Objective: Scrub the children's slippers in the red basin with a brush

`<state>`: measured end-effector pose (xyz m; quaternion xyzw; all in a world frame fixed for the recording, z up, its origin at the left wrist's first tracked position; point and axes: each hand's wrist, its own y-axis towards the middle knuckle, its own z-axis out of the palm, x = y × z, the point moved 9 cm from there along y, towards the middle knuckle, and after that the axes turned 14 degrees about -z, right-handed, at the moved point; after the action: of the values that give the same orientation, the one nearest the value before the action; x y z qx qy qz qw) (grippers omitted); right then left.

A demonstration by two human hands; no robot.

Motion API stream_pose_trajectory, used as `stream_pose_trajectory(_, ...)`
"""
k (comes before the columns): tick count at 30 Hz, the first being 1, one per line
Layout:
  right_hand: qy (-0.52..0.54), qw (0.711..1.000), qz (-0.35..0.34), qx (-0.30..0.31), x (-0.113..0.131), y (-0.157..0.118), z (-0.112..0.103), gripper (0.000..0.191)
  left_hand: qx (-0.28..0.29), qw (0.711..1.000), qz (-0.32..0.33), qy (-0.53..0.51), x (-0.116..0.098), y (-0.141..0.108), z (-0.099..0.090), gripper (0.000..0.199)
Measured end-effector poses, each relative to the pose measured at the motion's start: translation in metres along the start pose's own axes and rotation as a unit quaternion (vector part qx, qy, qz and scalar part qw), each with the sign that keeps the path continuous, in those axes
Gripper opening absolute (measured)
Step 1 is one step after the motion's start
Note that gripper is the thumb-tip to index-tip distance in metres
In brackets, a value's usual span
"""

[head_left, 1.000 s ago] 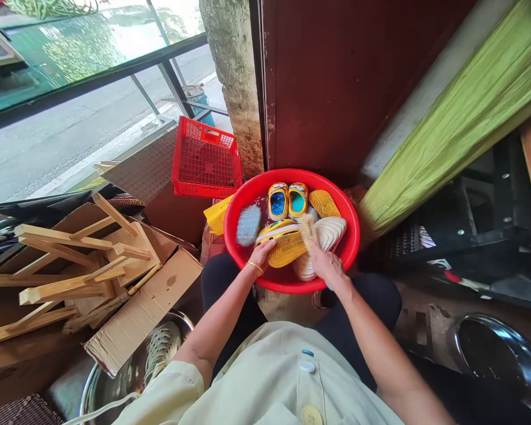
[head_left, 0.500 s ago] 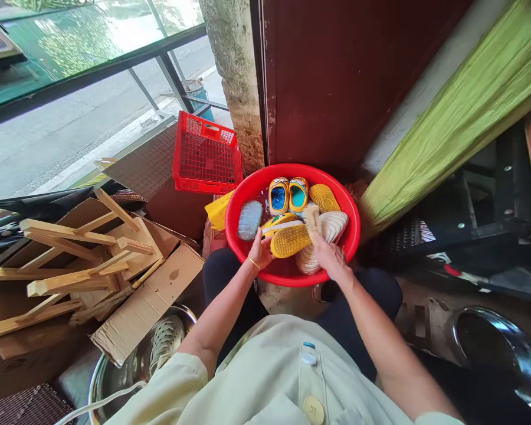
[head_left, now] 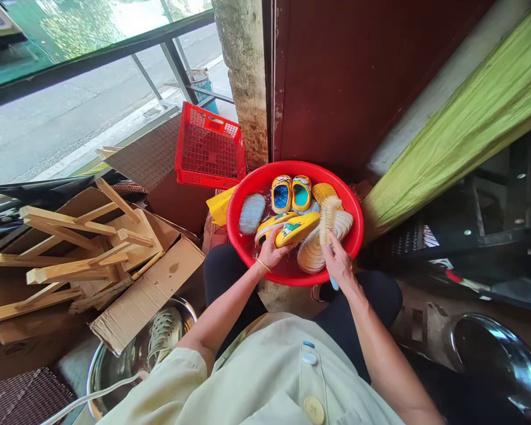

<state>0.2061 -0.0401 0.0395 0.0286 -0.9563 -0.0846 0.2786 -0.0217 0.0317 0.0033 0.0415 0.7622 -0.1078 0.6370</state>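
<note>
My left hand [head_left: 273, 250] grips a yellow shoe [head_left: 297, 230] with a green and blue pattern, its patterned side facing up. In my right hand [head_left: 338, 263] is a scrub brush [head_left: 328, 218] with pale bristles and a light blue handle end. The brush is upright beside the toe of the held shoe. Both hands are over a red basin [head_left: 358, 206]. Inside it, a pair of small yellow shoes [head_left: 291, 195] with blue and teal insides stands at the back. A grey-blue sole [head_left: 252, 213] lies at the left, and cream-coloured soles [head_left: 312, 252] lie under the brush.
Behind the basin stand a red plastic crate [head_left: 211, 147] and a dark red door [head_left: 363, 77]. Wooden frames [head_left: 84, 248] and cardboard [head_left: 150, 289] are piled at the left. A metal basin [head_left: 97, 378] holds a white laced shoe [head_left: 164, 330]. Green cloth [head_left: 460, 118] hangs at the right.
The held shoe has turned over, from its yellow sole showing to its patterned side showing. The brush has lifted away from the sole and tilted more upright.
</note>
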Motion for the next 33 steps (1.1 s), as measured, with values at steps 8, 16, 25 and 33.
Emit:
stream_pose_trajectory(8,-0.136,0.966,-0.096,0.198,0.068,0.009,0.051,0.060,-0.059,0.989,0.005,0.139,0.021,0.017,-0.011,0.072)
stream_pose_trajectory(16,-0.146,0.962,-0.053,0.222,0.050,0.040,0.041,0.058,0.004,0.988,-0.014,0.156,0.042,0.022,0.004,0.076)
stream_pose_trajectory(25,-0.157,0.972,-0.009,0.172,0.037,0.045,0.040,0.057,0.022,0.997,-0.064,0.025,0.037,0.019,-0.006,0.064)
stream_pose_trajectory(33,-0.185,0.938,-0.171,0.239,0.087,0.004,0.082,0.060,0.004,0.995,-0.088,0.049,0.035,0.023,-0.001,0.035)
